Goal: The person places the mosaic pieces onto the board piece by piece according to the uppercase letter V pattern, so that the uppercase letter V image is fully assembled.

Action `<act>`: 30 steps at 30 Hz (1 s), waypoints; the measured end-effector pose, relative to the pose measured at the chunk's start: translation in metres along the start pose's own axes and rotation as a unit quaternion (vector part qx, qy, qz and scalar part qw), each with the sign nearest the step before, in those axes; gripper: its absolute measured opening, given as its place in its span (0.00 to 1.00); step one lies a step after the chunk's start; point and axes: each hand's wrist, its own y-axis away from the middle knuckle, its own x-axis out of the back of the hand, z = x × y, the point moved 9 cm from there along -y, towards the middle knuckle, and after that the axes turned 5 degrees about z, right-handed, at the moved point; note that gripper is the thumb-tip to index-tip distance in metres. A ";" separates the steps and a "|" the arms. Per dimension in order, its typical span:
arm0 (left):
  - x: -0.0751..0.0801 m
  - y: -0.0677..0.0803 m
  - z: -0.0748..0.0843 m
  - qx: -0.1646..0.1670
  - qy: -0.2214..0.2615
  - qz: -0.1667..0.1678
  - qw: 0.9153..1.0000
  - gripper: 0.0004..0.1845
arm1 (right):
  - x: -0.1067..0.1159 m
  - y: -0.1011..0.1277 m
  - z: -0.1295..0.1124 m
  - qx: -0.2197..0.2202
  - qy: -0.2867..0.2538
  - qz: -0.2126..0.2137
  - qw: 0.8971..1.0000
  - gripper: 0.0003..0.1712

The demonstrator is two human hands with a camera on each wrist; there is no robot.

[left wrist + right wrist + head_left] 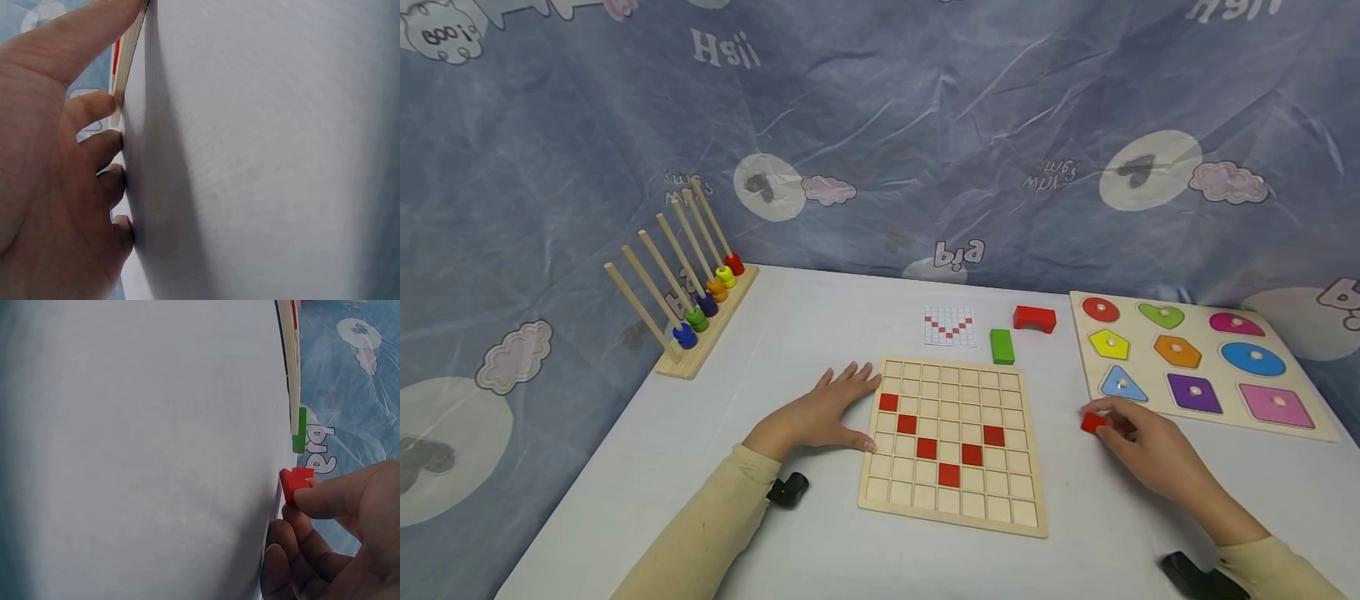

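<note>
A wooden grid board (901,467) lies on the white table, with several red square tiles (927,448) set in its cells in a V shape. My left hand (820,410) is spread at the board's left edge; the thumb and index fingertip touch that edge, as the left wrist view also shows. To the right of the board, low over the table, my right hand (1153,450) pinches a small red block (291,487) between thumb and fingers. Its remaining fingers curl loosely underneath. Behind the board lies a small pattern card (950,327) printed with a red V on a grid.
A green block (1002,347) and a red bridge-shaped block (1034,318) sit behind the board. Back right lies a shape puzzle board (1213,398), just beyond my right hand. A wooden peg stand (679,367) with coloured beads stands back left. A patterned cloth (880,150) hangs behind.
</note>
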 end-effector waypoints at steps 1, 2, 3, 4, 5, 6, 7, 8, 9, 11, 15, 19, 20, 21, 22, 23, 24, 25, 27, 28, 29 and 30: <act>0.000 0.000 0.000 -0.001 0.001 0.000 1.000 0.59 | 0.000 0.000 0.000 0.000 -0.001 0.001 1.000 0.19; 0.000 0.000 0.001 -0.002 0.001 -0.001 1.000 0.59 | 0.000 0.001 -0.001 0.001 -0.002 0.002 1.000 0.19; 0.000 0.000 0.001 -0.003 0.001 -0.002 1.000 0.59 | 0.000 0.001 -0.002 0.003 -0.003 0.004 1.000 0.19; 0.000 0.000 0.001 -0.005 0.001 -0.002 1.000 0.58 | 0.000 0.001 -0.003 0.006 -0.004 0.006 1.000 0.18; 0.000 0.000 0.001 -0.004 0.001 -0.003 1.000 0.58 | 0.001 0.002 -0.004 0.009 -0.006 0.010 1.000 0.18; 0.000 0.000 0.001 -0.004 0.000 -0.004 1.000 0.59 | 0.001 0.002 -0.005 0.013 -0.008 0.013 1.000 0.17; 0.000 0.000 0.001 -0.005 0.000 -0.004 1.000 0.58 | 0.001 0.003 -0.006 0.015 -0.010 0.015 1.000 0.17; 0.000 0.000 0.001 -0.006 0.000 -0.004 1.000 0.58 | 0.000 0.003 -0.007 0.016 -0.012 0.016 1.000 0.17; 0.000 0.000 0.001 -0.006 -0.001 -0.004 1.000 0.58 | 0.000 0.003 -0.008 0.016 -0.015 0.018 1.000 0.16; 0.000 0.001 0.001 -0.005 -0.001 -0.005 1.000 0.58 | 0.000 0.003 -0.010 0.015 -0.022 0.018 0.999 0.16; 0.000 0.001 0.001 -0.003 -0.002 -0.005 1.000 0.58 | -0.001 0.003 -0.015 0.012 -0.035 0.018 0.999 0.16; 0.000 0.000 0.001 0.000 -0.003 -0.003 1.000 0.58 | -0.001 0.001 -0.021 0.017 -0.043 0.021 0.999 0.15; 0.000 0.000 0.001 0.001 -0.003 -0.003 1.000 0.59 | -0.001 0.001 -0.023 0.019 -0.044 0.024 0.999 0.15; 0.000 0.000 0.001 0.002 -0.003 -0.003 1.000 0.59 | -0.001 0.000 -0.024 0.021 -0.046 0.026 0.998 0.15; 0.000 0.000 0.001 0.002 -0.004 -0.002 1.000 0.59 | -0.001 0.000 -0.025 0.023 -0.047 0.030 0.998 0.14; 0.000 0.000 0.001 0.001 -0.004 -0.001 1.000 0.59 | -0.001 -0.001 -0.027 0.024 -0.048 0.033 0.998 0.14; 0.000 0.000 0.001 0.001 -0.003 -0.001 1.000 0.59 | -0.001 -0.001 -0.028 0.026 -0.049 0.036 0.998 0.14; 0.000 0.000 0.001 0.000 -0.003 -0.001 1.000 0.58 | -0.002 -0.002 -0.029 0.027 -0.050 0.038 0.998 0.14; 0.000 0.000 0.001 -0.001 -0.002 -0.003 1.000 0.58 | -0.002 -0.003 -0.032 0.031 -0.052 0.040 0.997 0.13; 0.000 0.001 0.001 -0.001 -0.001 -0.004 1.000 0.58 | -0.003 -0.003 -0.033 0.033 -0.054 0.039 0.997 0.13; 0.000 0.001 0.001 -0.001 0.000 -0.005 1.000 0.58 | -0.003 -0.003 -0.035 0.034 -0.055 0.038 0.997 0.13; 0.001 0.001 0.002 -0.001 0.001 -0.006 1.000 0.58 | -0.004 -0.004 -0.036 0.033 -0.057 0.036 0.997 0.13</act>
